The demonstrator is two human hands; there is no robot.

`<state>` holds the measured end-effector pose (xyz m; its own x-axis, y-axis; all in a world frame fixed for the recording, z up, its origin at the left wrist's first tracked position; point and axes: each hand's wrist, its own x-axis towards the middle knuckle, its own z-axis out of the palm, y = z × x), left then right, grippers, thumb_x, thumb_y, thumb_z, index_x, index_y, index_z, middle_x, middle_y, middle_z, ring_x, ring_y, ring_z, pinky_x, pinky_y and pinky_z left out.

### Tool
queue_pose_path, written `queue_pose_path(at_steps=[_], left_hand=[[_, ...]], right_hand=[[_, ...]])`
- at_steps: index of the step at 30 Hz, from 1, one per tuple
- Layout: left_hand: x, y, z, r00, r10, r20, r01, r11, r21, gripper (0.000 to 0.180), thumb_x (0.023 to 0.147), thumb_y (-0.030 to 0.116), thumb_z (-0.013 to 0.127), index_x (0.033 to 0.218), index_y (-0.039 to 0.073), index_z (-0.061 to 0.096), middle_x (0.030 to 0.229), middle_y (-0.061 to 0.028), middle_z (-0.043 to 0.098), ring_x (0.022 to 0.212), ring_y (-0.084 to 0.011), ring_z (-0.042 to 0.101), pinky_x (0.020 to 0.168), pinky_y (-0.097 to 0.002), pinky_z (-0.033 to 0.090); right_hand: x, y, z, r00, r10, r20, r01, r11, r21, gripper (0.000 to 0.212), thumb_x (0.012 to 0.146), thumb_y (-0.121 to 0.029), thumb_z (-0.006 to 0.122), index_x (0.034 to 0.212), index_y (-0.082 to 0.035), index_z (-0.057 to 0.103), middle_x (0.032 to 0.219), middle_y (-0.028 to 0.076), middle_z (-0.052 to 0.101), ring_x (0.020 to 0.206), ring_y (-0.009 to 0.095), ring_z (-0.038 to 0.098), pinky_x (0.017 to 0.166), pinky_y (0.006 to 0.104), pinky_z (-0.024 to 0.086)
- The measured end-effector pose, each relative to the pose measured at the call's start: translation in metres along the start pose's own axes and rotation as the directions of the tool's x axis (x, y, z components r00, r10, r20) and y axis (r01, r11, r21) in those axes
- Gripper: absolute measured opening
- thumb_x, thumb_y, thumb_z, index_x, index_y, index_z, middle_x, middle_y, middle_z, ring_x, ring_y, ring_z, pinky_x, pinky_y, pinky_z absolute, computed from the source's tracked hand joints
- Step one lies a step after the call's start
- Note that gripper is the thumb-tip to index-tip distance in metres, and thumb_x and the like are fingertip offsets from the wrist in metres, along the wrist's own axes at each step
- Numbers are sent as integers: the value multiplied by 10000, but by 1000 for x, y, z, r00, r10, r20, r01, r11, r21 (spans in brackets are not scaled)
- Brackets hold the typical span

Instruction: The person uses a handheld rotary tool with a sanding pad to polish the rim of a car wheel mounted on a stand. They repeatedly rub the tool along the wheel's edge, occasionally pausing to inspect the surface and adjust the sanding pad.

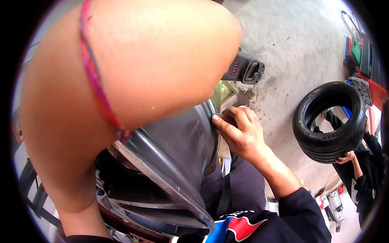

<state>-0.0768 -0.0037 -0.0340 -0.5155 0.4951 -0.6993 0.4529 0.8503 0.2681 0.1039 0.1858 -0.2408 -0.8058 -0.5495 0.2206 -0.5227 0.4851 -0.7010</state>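
A dark grey metal wheel rim (174, 137) without a tyre stands tilted in front of me, its spokes toward the lower left. My right hand (241, 131) is closed at the rim's right edge, thumb on the lip and fingers curled behind. Whether something small is also pinched there cannot be made out. Very close to the camera, my left hand (166, 60) covers the upper left of the view and hides part of the rim. A pink and purple braided bracelet (95, 69) circles that wrist. The left fingers are hidden.
At right, another person's hand (346, 157) holds a black tyre (300, 125) off the concrete floor (279, 52). A dark grey boxy device with a handle (247, 69) lies beyond the rim. Red, green and blue bins (356, 50) line the far right.
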Motion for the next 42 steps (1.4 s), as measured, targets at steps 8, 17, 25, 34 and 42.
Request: queue_pose_path(at_steps=[8, 17, 25, 34, 42], left_hand=[[-5, 9, -12, 997, -41, 68, 43, 999, -25, 167, 847, 139, 656, 935, -1, 673, 817, -175, 687, 796, -379, 685, 738, -436, 551], [8, 9, -4, 999, -52, -6, 52, 998, 31, 162, 807, 124, 674, 888, -15, 668, 799, -176, 685, 791, -357, 687, 727, -425, 548], [5, -10, 15, 999, -48, 3, 47, 974, 220, 175, 703, 58, 710, 862, -17, 702, 822, -221, 690, 812, -388, 684, 743, -450, 551], [16, -10, 13, 999, -32, 30, 31, 999, 11, 215, 695, 112, 721, 838, -43, 678, 784, -241, 670, 809, -423, 680, 750, -456, 552], [9, -6, 4, 996, -58, 63, 57, 998, 11, 266, 696, 153, 740, 859, -47, 677, 799, -241, 678, 817, -422, 681, 763, -460, 556]], right_hand=[[-6, -8, -3, 1000, 1, 18, -1, 1000, 9, 458, 740, -77, 820, 1185, -136, 731, 1045, 108, 609, 880, 299, 601, 739, 423, 513], [-20, 0, 1, 997, 78, 23, -79, 997, 22, 460, 734, -90, 823, 1179, -154, 725, 1014, 94, 602, 888, 292, 618, 770, 421, 518], [40, -5, 14, 994, 104, -23, -99, 983, 154, 389, 777, -94, 815, 1153, -118, 718, 1051, 117, 609, 946, 323, 609, 792, 430, 509], [52, 3, 8, 978, 206, 11, -204, 958, 200, 314, 840, -53, 774, 1151, -66, 730, 1077, 151, 625, 1025, 363, 605, 869, 439, 509], [75, -2, 4, 982, 186, 29, -187, 955, 231, 217, 869, -111, 754, 1083, -78, 734, 1100, 145, 650, 1021, 367, 609, 888, 451, 504]])
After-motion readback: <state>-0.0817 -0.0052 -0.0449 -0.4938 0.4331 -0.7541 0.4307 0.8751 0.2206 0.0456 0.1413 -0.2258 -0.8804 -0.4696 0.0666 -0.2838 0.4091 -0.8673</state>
